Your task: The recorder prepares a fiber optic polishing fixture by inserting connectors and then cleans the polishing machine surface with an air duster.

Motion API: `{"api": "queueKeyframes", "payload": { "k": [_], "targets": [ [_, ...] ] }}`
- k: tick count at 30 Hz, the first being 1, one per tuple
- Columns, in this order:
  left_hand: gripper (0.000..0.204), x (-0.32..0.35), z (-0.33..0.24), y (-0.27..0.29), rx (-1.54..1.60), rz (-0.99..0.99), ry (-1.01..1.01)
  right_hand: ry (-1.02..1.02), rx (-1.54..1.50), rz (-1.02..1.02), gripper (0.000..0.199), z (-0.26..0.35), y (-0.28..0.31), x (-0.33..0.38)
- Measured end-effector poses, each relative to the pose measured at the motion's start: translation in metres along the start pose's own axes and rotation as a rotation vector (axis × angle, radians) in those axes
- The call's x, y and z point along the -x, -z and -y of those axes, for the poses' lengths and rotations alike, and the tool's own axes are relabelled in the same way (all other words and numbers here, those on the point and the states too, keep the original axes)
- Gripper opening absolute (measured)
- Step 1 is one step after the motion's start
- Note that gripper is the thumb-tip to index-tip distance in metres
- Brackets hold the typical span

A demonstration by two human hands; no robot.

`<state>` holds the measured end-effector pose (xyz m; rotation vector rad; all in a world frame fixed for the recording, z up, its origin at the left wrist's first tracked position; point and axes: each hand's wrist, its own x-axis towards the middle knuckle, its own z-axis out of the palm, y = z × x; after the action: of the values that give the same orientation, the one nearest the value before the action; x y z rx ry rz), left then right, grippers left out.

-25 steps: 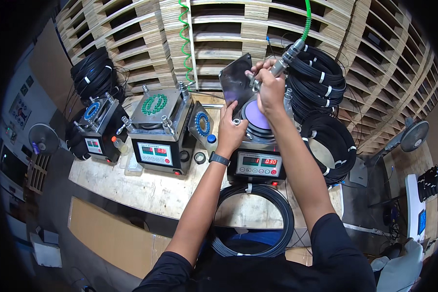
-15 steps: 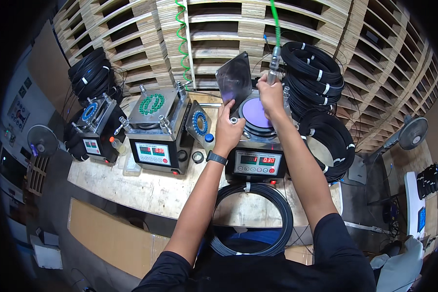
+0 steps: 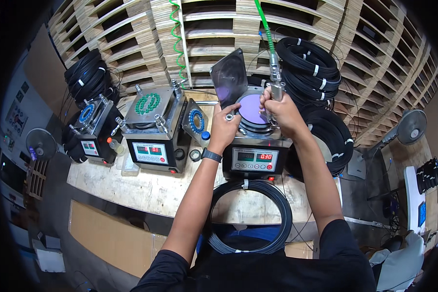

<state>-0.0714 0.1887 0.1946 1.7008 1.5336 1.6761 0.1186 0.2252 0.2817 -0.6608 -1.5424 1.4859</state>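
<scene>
A polishing machine [image 3: 254, 160] with a lit front display stands before me, a round purple disc [image 3: 252, 109] on its top. My left hand [image 3: 224, 127] grips the lower edge of a dark square metal plate [image 3: 230, 75], which is tilted up behind and left of the disc; some of its fingers are hidden. One metal post shows beside that hand. Over the right side of the disc, my right hand [image 3: 283, 114] is closed round a metal air blow gun [image 3: 276, 75] fed by a green coiled hose [image 3: 264, 22]. The gun's tip is mostly hidden by my fingers.
Left stand two more polishers: one with green connectors [image 3: 148, 103], one with blue connectors [image 3: 87, 113]. A blue connector fixture [image 3: 196, 120] leans near a blue-capped bottle [image 3: 205, 136]. A black cable coil [image 3: 287, 214] hangs at the front edge; more coils [image 3: 309, 68] are stacked right.
My right hand and the blow gun have come lower and nearer, to the disc's right edge. The left hand stays at the plate. The view has shifted slightly.
</scene>
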Motion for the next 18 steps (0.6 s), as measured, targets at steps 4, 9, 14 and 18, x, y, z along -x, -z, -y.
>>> {"api": "queueKeyframes", "payload": {
  "k": [4, 9, 14, 18],
  "targets": [
    [0.036, -0.001, -0.003, -0.002, 0.021, 0.008, 0.044, 0.025, 0.186, -0.085, 0.011, 0.000, 0.017, 0.027],
    [0.037, -0.001, -0.002, -0.003, 0.021, 0.010, 0.024, 0.145, 0.407, -0.251, 0.008, 0.003, 0.013, 0.034],
    [0.038, 0.002, 0.000, -0.003, -0.027, 0.001, -0.002, 0.051, 0.328, -0.157, 0.008, 0.001, 0.014, 0.031],
    [0.038, 0.000, -0.002, -0.004, -0.049, 0.012, 0.011, -0.028, 0.080, 0.035, 0.013, 0.000, 0.006, 0.030]
  ]
}}
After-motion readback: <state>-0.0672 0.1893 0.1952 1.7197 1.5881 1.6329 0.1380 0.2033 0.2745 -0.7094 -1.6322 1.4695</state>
